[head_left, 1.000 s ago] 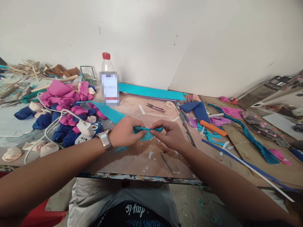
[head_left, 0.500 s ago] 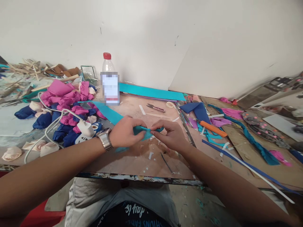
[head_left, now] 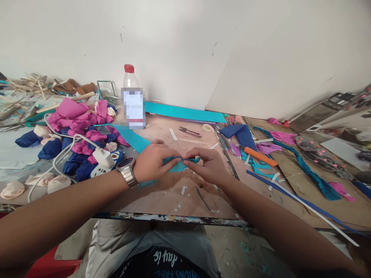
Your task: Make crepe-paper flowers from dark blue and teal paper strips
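A long turquoise strip, fabric or paper, runs from the pile on the left to my two hands above the table. My left hand, with a metal watch at the wrist, pinches the strip between thumb and fingers. Close beside it, my right hand pinches the same strip near its end, thumb against forefinger. Between the fingertips the strip looks folded or gathered; part of it is hidden behind the fingers.
Pink and blue rolled flowers and a white charger with its cable lie left. A bottle stands behind a phone. Thread snips, a tape roll and an orange-handled cutter lie farther right.
The fingertips have shifted slightly on the turquoise strip, and it now looks more creased between them. Both hands still pinch it in about the same place.
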`<state>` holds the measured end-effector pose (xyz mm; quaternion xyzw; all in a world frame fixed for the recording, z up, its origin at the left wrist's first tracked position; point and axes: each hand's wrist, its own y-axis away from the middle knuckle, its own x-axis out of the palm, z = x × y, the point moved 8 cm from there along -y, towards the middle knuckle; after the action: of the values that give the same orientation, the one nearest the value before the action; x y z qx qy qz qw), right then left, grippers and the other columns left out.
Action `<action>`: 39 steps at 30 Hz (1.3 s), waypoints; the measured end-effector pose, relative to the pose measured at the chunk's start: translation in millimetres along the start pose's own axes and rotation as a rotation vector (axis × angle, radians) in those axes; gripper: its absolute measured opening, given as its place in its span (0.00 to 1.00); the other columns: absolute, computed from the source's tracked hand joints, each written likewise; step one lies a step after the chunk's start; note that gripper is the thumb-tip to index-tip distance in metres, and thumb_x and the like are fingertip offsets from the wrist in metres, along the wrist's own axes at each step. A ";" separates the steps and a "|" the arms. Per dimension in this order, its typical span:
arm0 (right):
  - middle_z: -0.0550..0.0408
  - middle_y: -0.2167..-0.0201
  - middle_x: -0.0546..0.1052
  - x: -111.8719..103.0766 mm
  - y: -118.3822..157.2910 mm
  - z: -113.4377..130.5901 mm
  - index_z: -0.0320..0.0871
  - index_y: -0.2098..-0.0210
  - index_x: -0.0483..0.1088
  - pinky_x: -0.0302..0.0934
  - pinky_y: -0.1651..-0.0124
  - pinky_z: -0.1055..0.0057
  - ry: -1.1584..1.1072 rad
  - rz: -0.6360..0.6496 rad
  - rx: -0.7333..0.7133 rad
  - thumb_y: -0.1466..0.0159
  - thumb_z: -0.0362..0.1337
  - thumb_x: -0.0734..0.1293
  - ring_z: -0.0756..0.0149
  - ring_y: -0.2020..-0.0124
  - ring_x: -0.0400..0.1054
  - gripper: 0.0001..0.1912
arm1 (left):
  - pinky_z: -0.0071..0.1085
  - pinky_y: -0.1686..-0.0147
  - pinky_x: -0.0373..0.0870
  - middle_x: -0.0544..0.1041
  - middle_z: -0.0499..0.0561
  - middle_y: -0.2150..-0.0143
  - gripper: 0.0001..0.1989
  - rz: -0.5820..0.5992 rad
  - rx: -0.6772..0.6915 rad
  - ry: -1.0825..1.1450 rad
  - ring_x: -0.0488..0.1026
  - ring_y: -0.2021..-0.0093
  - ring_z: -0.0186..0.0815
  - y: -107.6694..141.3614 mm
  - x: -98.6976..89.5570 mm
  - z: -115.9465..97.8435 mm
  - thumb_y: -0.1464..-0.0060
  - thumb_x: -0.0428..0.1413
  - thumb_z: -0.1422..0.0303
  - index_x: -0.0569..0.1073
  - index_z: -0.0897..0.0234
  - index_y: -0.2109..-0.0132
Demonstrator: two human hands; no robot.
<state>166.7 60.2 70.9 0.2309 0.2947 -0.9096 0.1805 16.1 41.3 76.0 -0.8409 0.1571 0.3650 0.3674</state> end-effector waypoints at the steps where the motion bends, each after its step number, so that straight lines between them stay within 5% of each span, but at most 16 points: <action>1: 0.55 0.68 0.83 -0.3 -0.1 0.9 0.45 0.64 0.80 0.70 0.62 0.70 -0.008 -0.005 -0.011 0.37 0.37 0.74 0.65 0.67 0.77 0.03 | 0.38 0.53 0.65 0.85 0.48 0.65 0.10 0.001 -0.003 0.016 0.78 0.66 0.36 -0.1 0.0 0.1 0.34 0.55 0.66 0.82 0.61 0.55; 16: 0.53 0.67 0.83 -1.6 -1.5 4.0 0.45 0.65 0.81 0.71 0.62 0.68 -0.042 -0.013 -0.077 0.37 0.35 0.74 0.65 0.66 0.77 0.02 | 0.33 0.56 0.70 0.85 0.47 0.58 0.17 0.057 -0.250 0.253 0.80 0.58 0.38 0.5 1.4 16.4 0.49 0.52 0.77 0.82 0.62 0.56; 23: 0.53 0.68 0.83 0.6 -1.4 6.6 0.45 0.65 0.80 0.71 0.61 0.68 -0.003 0.004 -0.086 0.36 0.36 0.73 0.65 0.66 0.77 0.03 | 0.32 0.62 0.67 0.84 0.48 0.63 0.13 0.078 -0.270 0.261 0.78 0.63 0.36 0.0 2.6 13.5 0.37 0.55 0.61 0.81 0.63 0.60; 39: 0.53 0.67 0.82 -1.1 0.8 13.6 0.47 0.63 0.79 0.71 0.60 0.66 0.194 -0.031 -0.189 0.34 0.38 0.72 0.64 0.65 0.76 0.03 | 0.32 0.62 0.69 0.84 0.47 0.65 0.10 0.053 -0.242 0.262 0.79 0.63 0.36 -0.4 4.1 13.5 0.37 0.57 0.64 0.81 0.62 0.62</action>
<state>163.8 51.4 80.9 0.2951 0.3986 -0.8539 0.1579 12.4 51.4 66.9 -0.9149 0.1806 0.2782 0.2300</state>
